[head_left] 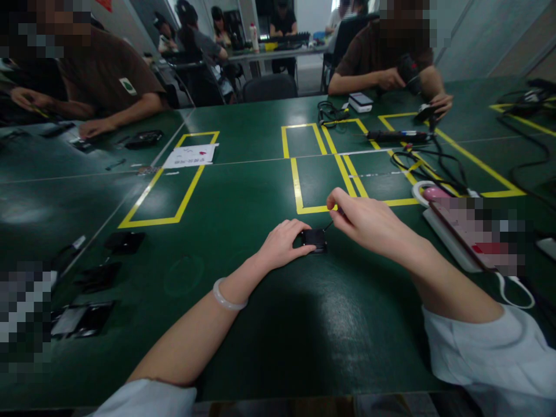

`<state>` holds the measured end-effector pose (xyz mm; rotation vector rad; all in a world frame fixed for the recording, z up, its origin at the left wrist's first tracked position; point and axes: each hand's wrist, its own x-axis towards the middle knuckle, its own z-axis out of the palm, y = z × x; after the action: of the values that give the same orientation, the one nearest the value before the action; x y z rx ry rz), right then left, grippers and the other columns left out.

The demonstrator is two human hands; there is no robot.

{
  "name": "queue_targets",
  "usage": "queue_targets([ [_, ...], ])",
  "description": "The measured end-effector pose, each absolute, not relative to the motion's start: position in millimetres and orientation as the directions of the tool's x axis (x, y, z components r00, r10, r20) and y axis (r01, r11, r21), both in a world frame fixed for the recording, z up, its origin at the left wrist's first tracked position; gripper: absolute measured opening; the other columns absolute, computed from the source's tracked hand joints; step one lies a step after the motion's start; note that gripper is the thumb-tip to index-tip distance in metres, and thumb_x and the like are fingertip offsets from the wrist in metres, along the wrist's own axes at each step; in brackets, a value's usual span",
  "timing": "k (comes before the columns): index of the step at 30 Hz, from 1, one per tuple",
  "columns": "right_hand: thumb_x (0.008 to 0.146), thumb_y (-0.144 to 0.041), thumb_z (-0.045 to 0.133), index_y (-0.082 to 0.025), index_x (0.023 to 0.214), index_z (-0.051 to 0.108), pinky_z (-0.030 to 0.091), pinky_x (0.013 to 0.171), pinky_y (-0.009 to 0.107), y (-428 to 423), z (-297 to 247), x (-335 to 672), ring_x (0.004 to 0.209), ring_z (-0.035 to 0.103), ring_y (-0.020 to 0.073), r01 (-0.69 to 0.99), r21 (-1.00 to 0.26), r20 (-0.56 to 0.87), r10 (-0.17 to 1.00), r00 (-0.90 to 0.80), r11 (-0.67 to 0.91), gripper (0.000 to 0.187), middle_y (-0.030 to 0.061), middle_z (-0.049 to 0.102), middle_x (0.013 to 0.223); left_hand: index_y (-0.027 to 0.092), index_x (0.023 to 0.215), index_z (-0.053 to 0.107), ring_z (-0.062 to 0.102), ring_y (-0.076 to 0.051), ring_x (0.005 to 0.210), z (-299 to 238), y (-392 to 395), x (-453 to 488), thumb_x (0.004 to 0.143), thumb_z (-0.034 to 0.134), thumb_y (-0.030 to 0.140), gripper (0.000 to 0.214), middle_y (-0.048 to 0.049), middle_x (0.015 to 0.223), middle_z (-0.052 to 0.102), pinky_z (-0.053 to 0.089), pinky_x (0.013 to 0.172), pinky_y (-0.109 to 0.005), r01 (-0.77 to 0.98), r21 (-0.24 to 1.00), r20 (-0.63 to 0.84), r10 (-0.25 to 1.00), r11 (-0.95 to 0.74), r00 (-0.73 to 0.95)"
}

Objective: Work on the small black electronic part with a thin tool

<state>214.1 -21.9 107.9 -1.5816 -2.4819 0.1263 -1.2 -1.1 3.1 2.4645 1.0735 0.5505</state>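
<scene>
My left hand (287,244) is closed around the left side of a small black square part (315,240) that lies on the green table. Small bright dots show at the part's corners. In my right hand (356,217), curled into a pinch, is a thin dark tool (329,225) with a slender shaft. Its tip reaches down to the part's upper right corner. Most of this tool is hidden by my fingers, so its exact kind does not show.
Yellow tape (299,185) marks rectangles on the table (243,324). Several black parts (124,242) lie at the left. To the right are a phone (473,237), a white cable and a black electric screwdriver (397,136) with its cord. Two people work across the table.
</scene>
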Motion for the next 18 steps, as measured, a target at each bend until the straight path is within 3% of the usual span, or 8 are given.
queue_targets([
  [7, 0.097, -0.038, 0.031, -0.021, 0.101, 0.051, 0.022, 0.052, 0.027, -20.2, 106.1, 214.3, 0.062, 0.060, 0.0188, 0.908, -0.103, 0.099, 0.913, -0.396, 0.405, 0.027, 0.0031, 0.066, 0.072, 0.022, 0.112, 0.055, 0.056, -0.023, 0.098, 4.2, -1.4, -1.7, 0.088, 0.057, 0.049, 0.036, -0.0059, 0.107, 0.062, 0.046, 0.085, -0.037, 0.603, 0.493, 0.184, 0.752, -0.627, 0.633],
  [14, 0.096, -0.036, 0.032, -0.021, 0.106, 0.049, 0.024, 0.052, 0.026, -21.4, 108.2, 213.9, 0.067, 0.061, 0.0180, 0.886, -0.180, 0.110, 0.904, -0.414, 0.427, 0.024, 0.0031, 0.068, 0.081, 0.021, 0.111, 0.056, 0.057, -0.023, 0.098, 5.6, -1.9, -0.6, 0.088, 0.057, 0.050, 0.037, -0.0058, 0.107, 0.062, 0.046, 0.085, -0.037, 0.601, 0.496, 0.186, 0.753, -0.626, 0.631],
  [18, 0.097, -0.040, 0.033, -0.021, 0.100, 0.052, 0.023, 0.052, 0.027, -21.2, 107.8, 212.8, 0.063, 0.060, 0.0184, 0.900, -0.126, 0.099, 0.908, -0.408, 0.418, 0.027, 0.0031, 0.066, 0.074, 0.020, 0.110, 0.056, 0.057, -0.023, 0.098, 5.4, -1.9, -0.5, 0.088, 0.058, 0.050, 0.038, -0.0055, 0.107, 0.062, 0.046, 0.086, -0.037, 0.604, 0.488, 0.190, 0.752, -0.631, 0.632],
])
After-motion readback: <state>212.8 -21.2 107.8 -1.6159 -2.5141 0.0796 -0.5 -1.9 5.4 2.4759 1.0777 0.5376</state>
